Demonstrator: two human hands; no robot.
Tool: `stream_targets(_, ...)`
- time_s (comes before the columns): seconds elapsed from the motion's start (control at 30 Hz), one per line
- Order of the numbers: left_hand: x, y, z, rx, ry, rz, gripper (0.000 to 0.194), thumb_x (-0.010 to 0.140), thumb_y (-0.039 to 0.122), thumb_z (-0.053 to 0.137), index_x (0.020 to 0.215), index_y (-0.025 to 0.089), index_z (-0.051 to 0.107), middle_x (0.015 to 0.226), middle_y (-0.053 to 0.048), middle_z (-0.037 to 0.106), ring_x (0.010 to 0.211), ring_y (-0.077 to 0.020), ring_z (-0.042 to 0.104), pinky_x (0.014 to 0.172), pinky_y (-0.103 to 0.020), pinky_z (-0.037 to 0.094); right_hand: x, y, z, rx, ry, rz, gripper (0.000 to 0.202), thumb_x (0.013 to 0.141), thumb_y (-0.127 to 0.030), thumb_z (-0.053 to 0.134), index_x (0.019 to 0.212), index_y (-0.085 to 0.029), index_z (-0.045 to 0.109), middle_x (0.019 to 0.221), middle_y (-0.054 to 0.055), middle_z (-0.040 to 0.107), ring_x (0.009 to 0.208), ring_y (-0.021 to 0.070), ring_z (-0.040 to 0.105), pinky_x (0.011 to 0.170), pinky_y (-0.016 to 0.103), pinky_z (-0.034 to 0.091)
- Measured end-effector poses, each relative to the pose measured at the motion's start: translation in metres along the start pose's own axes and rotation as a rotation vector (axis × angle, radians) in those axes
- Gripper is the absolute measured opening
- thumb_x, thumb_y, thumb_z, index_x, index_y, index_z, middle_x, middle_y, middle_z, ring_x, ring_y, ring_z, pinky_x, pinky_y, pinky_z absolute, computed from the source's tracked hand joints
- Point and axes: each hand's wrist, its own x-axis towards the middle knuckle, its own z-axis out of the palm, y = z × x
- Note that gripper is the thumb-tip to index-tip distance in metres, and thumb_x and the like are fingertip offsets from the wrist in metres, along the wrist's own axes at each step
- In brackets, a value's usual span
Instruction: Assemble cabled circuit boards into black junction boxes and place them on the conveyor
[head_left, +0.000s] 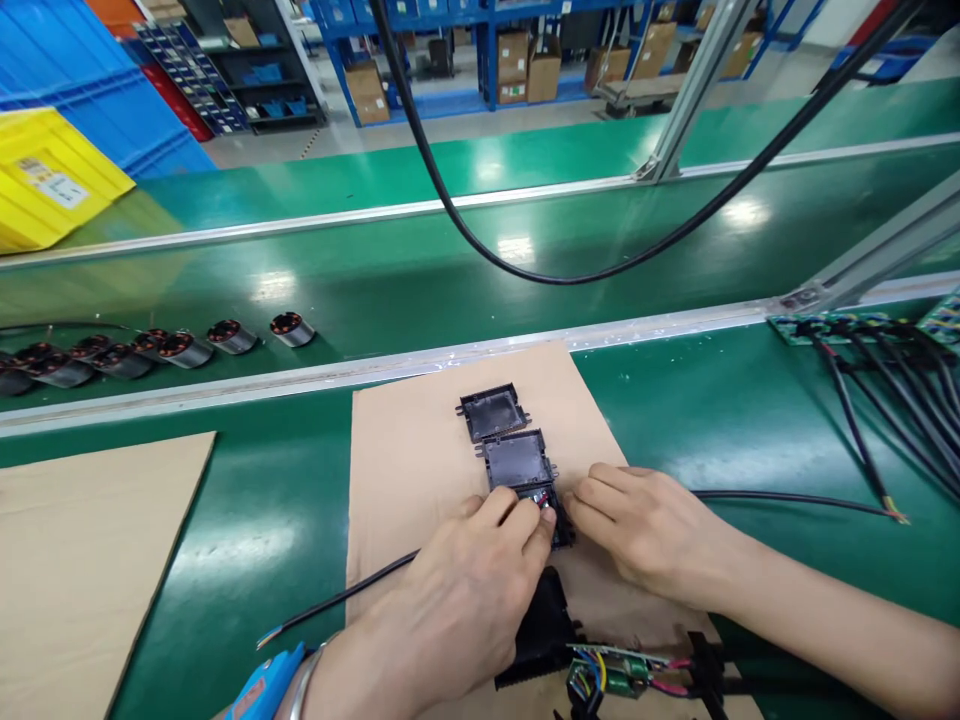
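My left hand (487, 575) is closed over a black plastic case (561, 530), its fingertips pressing on a small part inside. At the case's right edge, my right hand (641, 520) has its fingers pinched together near a black cable (787, 496) that runs out to the right. Another cable (360, 588) with bare wire ends comes out left of my left hand. Two open black cases (493, 411) (517, 459) lie above on the cardboard sheet (405, 450). Below my hands are a larger black case (544, 625) and a green circuit board (622, 675) with coloured wires.
Several metal motor cores (292, 329) stand at the left behind a metal rail (315, 376). A second cardboard sheet (90, 540) lies left. Boards with black cables (855, 420) are at the right. A thick black cable (555, 280) hangs across the view. A yellow bin (60, 180) stands back left.
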Motion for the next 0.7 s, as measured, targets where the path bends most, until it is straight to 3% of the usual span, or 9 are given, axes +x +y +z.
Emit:
stream_targets(0.1,0.001,-0.004,0.000,-0.051,-0.022,-0.015,0.062,0.070,0.008,0.048,0.132,0.006,0.048,0.107,-0.014,0.057,0.095,-0.0301,0.049,0.080,-0.047,0.053,0.000,-0.003,0.005,-0.068,0.030,-0.059,0.024,0.093,-0.010,0.041,0.077,-0.017,0.057,0.075,0.006,0.056,0.070,0.0202,0.047,0.060,0.032,0.039)
stream_targets(0.3,-0.004,-0.016,0.002,-0.194,0.007,-0.046,0.069,0.074,0.010,0.051,0.142,0.010,0.037,0.122,-0.014,0.050,0.104,-0.0267,0.049,0.093,-0.042,0.050,-0.009,-0.002,0.017,-0.055,0.074,0.015,0.022,0.095,-0.010,0.040,0.089,-0.015,0.060,0.086,0.007,0.058,0.077,0.0202,0.049,0.068,0.033,0.041)
stream_targets(0.4,-0.003,-0.010,0.000,-0.136,-0.015,-0.036,0.066,0.075,0.011,0.048,0.141,0.012,0.040,0.126,-0.014,0.049,0.106,-0.0283,0.048,0.091,-0.044,0.051,-0.011,0.000,0.020,-0.071,0.100,0.025,0.022,0.094,-0.010,0.040,0.094,-0.014,0.062,0.086,0.007,0.058,0.077,0.0210,0.048,0.067,0.034,0.041)
stream_targets(0.57,0.002,0.003,0.001,-0.046,-0.036,-0.086,0.060,0.079,0.012,0.043,0.139,0.008,0.042,0.126,-0.014,0.053,0.101,-0.0293,0.049,0.085,-0.048,0.050,-0.006,-0.002,0.015,-0.085,0.085,0.006,0.020,0.090,-0.008,0.043,0.087,-0.015,0.062,0.080,0.006,0.057,0.072,0.0204,0.046,0.064,0.033,0.039)
stream_targets(0.7,0.004,0.003,-0.002,-0.101,-0.014,-0.090,0.056,0.080,0.012,0.043,0.136,0.008,0.045,0.121,-0.014,0.055,0.099,-0.0286,0.051,0.084,-0.047,0.051,-0.004,0.001,0.012,-0.033,0.092,0.003,0.024,0.091,-0.006,0.041,0.085,-0.016,0.063,0.079,0.006,0.059,0.073,0.0193,0.048,0.066,0.033,0.039)
